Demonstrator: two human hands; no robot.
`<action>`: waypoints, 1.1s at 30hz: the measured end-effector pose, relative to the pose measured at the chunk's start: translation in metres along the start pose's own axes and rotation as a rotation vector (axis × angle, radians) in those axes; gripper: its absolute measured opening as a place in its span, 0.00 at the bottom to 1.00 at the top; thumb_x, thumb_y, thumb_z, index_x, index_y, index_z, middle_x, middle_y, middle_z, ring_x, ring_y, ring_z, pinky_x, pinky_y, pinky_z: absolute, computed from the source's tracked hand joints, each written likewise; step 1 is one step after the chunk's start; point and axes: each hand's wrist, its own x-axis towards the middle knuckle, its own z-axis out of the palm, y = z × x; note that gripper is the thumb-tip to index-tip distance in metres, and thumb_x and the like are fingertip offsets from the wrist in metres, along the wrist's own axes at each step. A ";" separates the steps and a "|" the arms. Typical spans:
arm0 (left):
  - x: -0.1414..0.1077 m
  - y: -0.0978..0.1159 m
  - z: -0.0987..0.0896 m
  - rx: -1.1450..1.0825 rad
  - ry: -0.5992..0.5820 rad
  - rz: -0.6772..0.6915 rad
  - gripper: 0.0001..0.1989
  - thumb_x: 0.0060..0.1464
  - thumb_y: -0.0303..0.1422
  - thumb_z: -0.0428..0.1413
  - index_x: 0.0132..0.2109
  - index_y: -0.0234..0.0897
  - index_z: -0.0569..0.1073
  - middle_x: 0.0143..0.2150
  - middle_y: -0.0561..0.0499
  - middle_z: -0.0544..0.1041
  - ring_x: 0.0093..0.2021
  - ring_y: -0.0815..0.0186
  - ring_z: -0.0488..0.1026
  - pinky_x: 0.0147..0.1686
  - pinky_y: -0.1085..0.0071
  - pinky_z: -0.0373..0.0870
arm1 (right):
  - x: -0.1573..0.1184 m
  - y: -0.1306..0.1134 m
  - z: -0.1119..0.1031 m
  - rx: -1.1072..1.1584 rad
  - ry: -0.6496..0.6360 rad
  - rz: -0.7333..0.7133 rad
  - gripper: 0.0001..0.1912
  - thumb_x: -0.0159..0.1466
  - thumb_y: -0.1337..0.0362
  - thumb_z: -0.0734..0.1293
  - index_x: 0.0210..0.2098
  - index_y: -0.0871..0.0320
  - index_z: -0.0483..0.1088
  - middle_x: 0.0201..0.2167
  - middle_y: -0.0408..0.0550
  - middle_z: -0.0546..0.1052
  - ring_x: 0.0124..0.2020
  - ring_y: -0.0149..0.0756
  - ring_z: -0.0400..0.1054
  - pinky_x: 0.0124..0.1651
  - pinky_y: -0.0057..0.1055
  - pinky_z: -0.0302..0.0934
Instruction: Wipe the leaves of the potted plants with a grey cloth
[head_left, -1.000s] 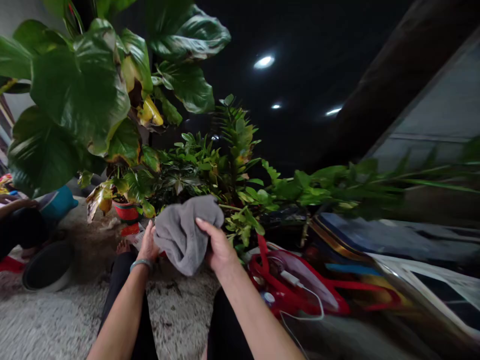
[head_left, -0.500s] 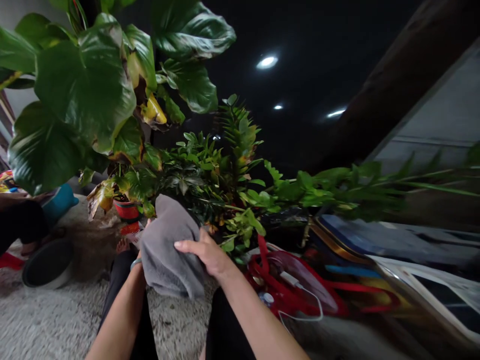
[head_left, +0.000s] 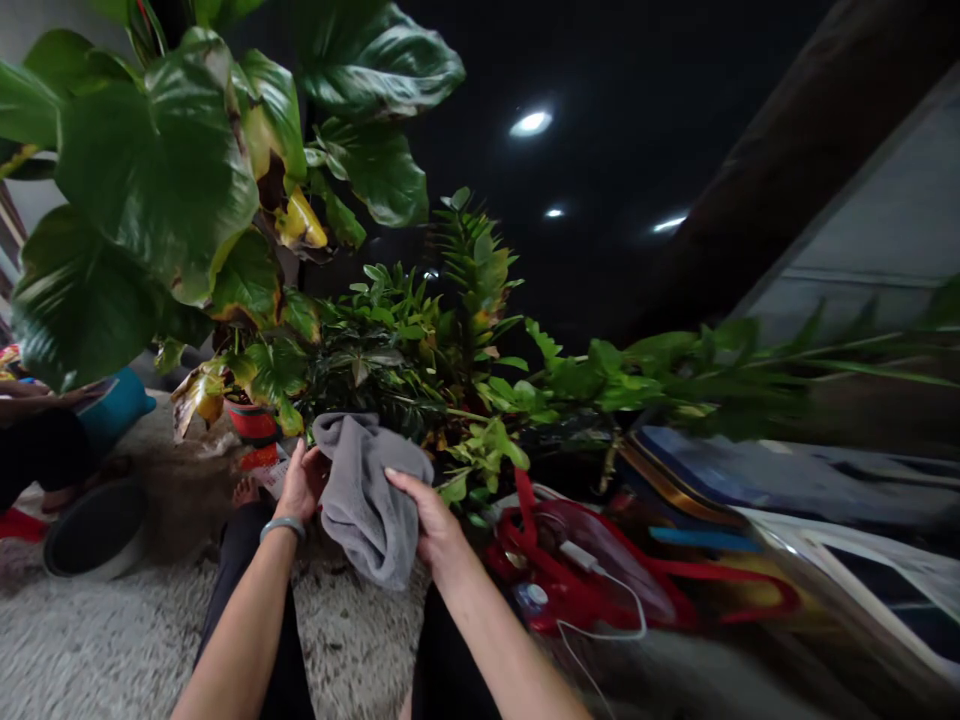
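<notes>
A crumpled grey cloth (head_left: 371, 500) hangs between my two hands, above the rough floor and between my knees. My right hand (head_left: 431, 515) grips its right side, thumb on top and the other fingers hidden behind the fabric. At the cloth's left edge is my left hand (head_left: 301, 482), with a grey band on the wrist. Its fingers are partly curled, palm toward the cloth, and some fingertips are hidden at the cloth's edge, so whether it holds the fabric is unclear.
Potted plants (head_left: 255, 420) with broad leaves stand ahead. A red bag (head_left: 592, 600) with a white cable lies at the right, beside stacked boxes (head_left: 697, 490). At the left are a dark basin (head_left: 96, 530), a blue container (head_left: 120, 405) and another person's leg (head_left: 45, 450).
The cloth has shifted slightly right and bunched into folds. My left hand, earlier mostly hidden behind it, now shows at its left edge. My right hand has moved a little right, still on the cloth.
</notes>
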 end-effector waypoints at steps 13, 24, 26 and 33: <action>0.004 0.000 0.000 0.073 0.056 0.009 0.27 0.69 0.48 0.43 0.58 0.33 0.75 0.45 0.42 0.81 0.36 0.60 0.76 0.39 0.64 0.73 | 0.005 0.024 0.002 -0.002 0.265 0.151 0.15 0.40 0.60 0.79 0.27 0.54 0.77 0.24 0.45 0.83 0.32 0.50 0.79 0.45 0.47 0.74; -0.017 -0.016 0.000 0.103 0.043 -0.136 0.14 0.64 0.39 0.55 0.42 0.33 0.80 0.45 0.41 0.82 0.45 0.58 0.79 0.53 0.63 0.71 | -0.058 0.009 -0.042 -0.096 -0.006 0.080 0.24 0.33 0.72 0.78 0.33 0.57 0.82 0.33 0.47 0.85 0.38 0.46 0.77 0.48 0.40 0.70; -0.032 -0.025 0.009 0.112 -0.082 -0.153 0.16 0.62 0.40 0.57 0.48 0.32 0.80 0.50 0.41 0.82 0.52 0.55 0.77 0.58 0.61 0.67 | -0.065 0.007 -0.049 -0.086 -0.073 0.153 0.22 0.33 0.73 0.77 0.31 0.58 0.82 0.31 0.48 0.85 0.36 0.47 0.77 0.46 0.40 0.71; -0.067 -0.047 0.029 0.237 -0.144 -0.343 0.20 0.62 0.43 0.58 0.51 0.31 0.81 0.43 0.41 0.84 0.54 0.48 0.78 0.59 0.56 0.69 | -0.082 0.005 -0.060 -0.082 -0.171 0.200 0.22 0.36 0.72 0.74 0.33 0.58 0.82 0.29 0.46 0.84 0.34 0.46 0.77 0.43 0.39 0.71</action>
